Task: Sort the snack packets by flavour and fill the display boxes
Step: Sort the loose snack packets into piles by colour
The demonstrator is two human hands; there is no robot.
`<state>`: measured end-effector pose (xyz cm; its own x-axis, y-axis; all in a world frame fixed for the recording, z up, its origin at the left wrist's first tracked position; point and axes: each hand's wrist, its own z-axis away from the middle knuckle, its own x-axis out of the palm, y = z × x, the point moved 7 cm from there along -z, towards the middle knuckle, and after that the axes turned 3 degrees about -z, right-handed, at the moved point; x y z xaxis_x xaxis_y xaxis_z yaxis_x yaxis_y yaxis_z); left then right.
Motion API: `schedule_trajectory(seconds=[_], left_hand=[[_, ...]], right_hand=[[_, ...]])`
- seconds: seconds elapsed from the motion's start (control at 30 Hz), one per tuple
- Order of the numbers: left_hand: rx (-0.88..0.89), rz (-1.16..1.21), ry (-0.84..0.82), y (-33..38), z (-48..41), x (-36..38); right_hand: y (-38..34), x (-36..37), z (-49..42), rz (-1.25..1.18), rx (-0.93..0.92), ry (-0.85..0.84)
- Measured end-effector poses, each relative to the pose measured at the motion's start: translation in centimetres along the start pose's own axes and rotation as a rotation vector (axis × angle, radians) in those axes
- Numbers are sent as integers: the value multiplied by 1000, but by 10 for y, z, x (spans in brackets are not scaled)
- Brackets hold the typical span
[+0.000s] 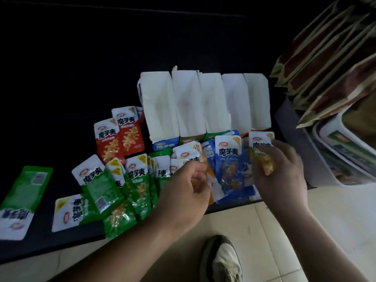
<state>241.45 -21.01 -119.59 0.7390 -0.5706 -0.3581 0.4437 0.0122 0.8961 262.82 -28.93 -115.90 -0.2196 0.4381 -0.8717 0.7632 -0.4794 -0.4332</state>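
Several white-lidded display boxes (203,102) stand in a row at the back of a black surface. Two red packets (120,137) lie to their left. Several green packets (114,186) are spread in front on the left. Blue packets (227,165) lie in front of the boxes, between my hands. My left hand (183,192) has its fingers curled over orange packets (209,176), apparently pinching one. My right hand (282,169) grips an orange-yellow packet (260,143) by its lower half.
A lone green packet (22,198) lies far left, face down. Stacked brown and olive bags (329,64) lean at the right above a white printed tub (345,155). Pale floor tiles and my shoe (223,261) show below the surface's front edge.
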Motion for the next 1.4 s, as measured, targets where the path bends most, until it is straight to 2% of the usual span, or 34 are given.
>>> schedule_trajectory(seconds=[0.07,0.13,0.2,0.3,0.37,0.43,0.5,0.57,0.63,0.73,0.9,1.03,1.13,1.2,1.3,1.4], left_hand=[[15,-12,18,-8,18,-24],[13,-53,87,-28,36,-53],[-16,-100,211,-60,54,-84],[-90,-160,398,-108,76,-126],[-109,-260,495,-130,87,-154],[-214,-463,573,-158,95,-188],[-409,-610,522,-189,100,-216],[-525,-641,447,-212,106,-232],[-487,-659,464,-218,111,-237],[-406,-710,569,-215,114,-247],[-608,-400,561,-219,110,-270],[-617,-239,533,-214,112,-264],[-618,112,624,-193,120,-241],[-685,300,581,-186,124,-212],[-775,377,450,-182,127,-175],[-830,485,460,-180,127,-164]], right_hand=[[-59,5,12,-236,-166,-39],[-117,28,33,-473,-190,-248],[-160,68,66,-568,-222,-489],[-192,123,111,-457,-292,-695],[-197,144,127,-343,-351,-704],[-205,155,138,-220,-468,-672],[-213,165,145,-72,-562,-658],[-217,178,150,72,-566,-732],[-215,191,150,167,-509,-830],[-223,188,146,263,-586,-756],[-225,190,136,306,-601,-716],[-227,190,128,313,-609,-726],[-226,190,121,282,-617,-708],[-226,188,116,251,-627,-687],[-222,184,108,200,-614,-673],[-214,179,103,123,-580,-654]])
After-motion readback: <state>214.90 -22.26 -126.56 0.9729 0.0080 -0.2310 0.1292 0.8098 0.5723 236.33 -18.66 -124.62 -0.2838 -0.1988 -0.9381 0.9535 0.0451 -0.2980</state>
